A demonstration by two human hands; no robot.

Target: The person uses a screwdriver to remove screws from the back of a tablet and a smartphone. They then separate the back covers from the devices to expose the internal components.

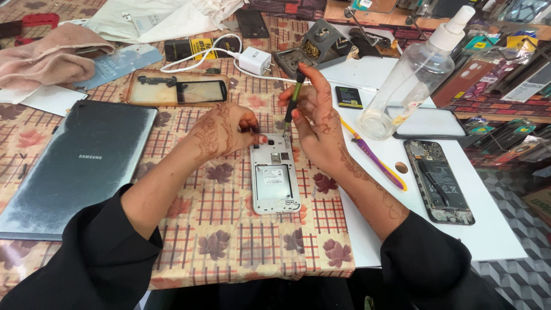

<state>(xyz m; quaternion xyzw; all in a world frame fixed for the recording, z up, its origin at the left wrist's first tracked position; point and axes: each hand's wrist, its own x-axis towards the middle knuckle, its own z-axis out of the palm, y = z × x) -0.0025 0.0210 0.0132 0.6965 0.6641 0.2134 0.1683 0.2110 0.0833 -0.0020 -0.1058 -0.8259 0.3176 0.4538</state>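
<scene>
The counter (229,252), under a checked floral cloth, is crowded at its far edge but open along the near edge below the white back-less smartphone (275,181) lying at its middle. A large grey tablet (80,166) fills the left side. The left hand (221,133) pins the phone's top corner with loosely curled fingers. The right hand (318,126) is clamped on a thin green-handled screwdriver (294,103), its tip on the phone's top edge. A small black-and-yellow label packet (349,97) lies beside a clear plastic spray bottle (410,80).
</scene>
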